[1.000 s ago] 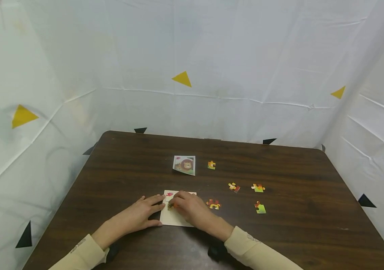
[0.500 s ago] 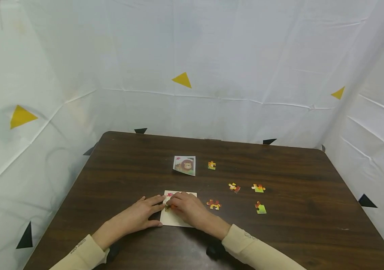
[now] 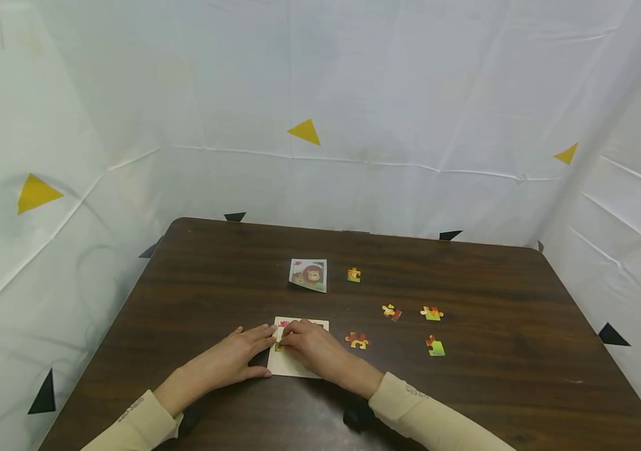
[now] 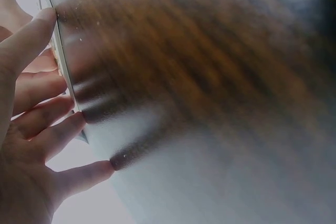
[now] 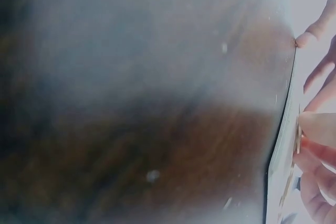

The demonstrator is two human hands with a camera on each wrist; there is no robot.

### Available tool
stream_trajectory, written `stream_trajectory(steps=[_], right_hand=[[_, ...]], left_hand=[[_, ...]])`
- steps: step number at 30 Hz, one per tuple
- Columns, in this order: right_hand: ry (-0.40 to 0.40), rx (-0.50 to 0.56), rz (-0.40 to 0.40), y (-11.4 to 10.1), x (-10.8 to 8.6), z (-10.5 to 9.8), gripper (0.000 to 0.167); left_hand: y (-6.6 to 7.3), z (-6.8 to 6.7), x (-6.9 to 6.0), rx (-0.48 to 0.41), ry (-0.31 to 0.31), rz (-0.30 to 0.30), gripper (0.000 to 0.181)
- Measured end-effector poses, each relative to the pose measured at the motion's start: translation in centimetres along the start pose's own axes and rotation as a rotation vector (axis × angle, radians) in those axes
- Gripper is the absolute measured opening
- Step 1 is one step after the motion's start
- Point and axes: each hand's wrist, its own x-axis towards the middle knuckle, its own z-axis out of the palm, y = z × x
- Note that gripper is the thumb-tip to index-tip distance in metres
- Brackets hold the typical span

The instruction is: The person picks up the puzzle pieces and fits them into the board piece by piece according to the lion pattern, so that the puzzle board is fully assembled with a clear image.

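A pale puzzle board (image 3: 289, 368) lies near the front middle of the table, a bit of pink picture showing at its upper left. My left hand (image 3: 232, 356) rests flat beside it, straight fingertips at the board's left edge. Over the board, my right hand (image 3: 320, 352) pinches a small puzzle piece (image 3: 278, 347) between thumb and fingers at the left side. In the right wrist view the thin edge of that puzzle piece (image 5: 299, 137) shows at the thumb tip. My right hand hides most of the board's upper part.
Loose puzzle pieces lie to the right: a red and yellow piece (image 3: 358, 341), a green piece (image 3: 435, 346) and several others. A lion picture card (image 3: 308, 275) with a curled lower edge lies behind the board. White sheeting (image 3: 354, 113) surrounds the dark wooden table (image 3: 230, 269).
My right hand has shifted slightly left on the board, bringing the puzzle piece close to the left edge. The left hand has stayed in place.
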Motion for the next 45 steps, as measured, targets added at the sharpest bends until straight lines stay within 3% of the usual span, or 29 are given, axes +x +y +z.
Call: stream_trajectory(steps=[10, 20, 45], right_hand=[[-0.008, -0.087, -0.045, -0.16, 0.03, 0.11, 0.011], [-0.029, -0.136, 0.023, -0.77, -0.06, -0.08, 0.011], [-0.048, -0.060, 0.041, -0.70, -0.45, -0.39, 0.014]], left_hand=[[0.02, 0.00, -0.02, 0.015, 0.009, 0.012, 0.062], [0.05, 0.00, 0.03, 0.008, 0.008, 0.011, 0.061], [0.03, -0.10, 0.07, -0.016, -0.019, -0.012, 0.062]])
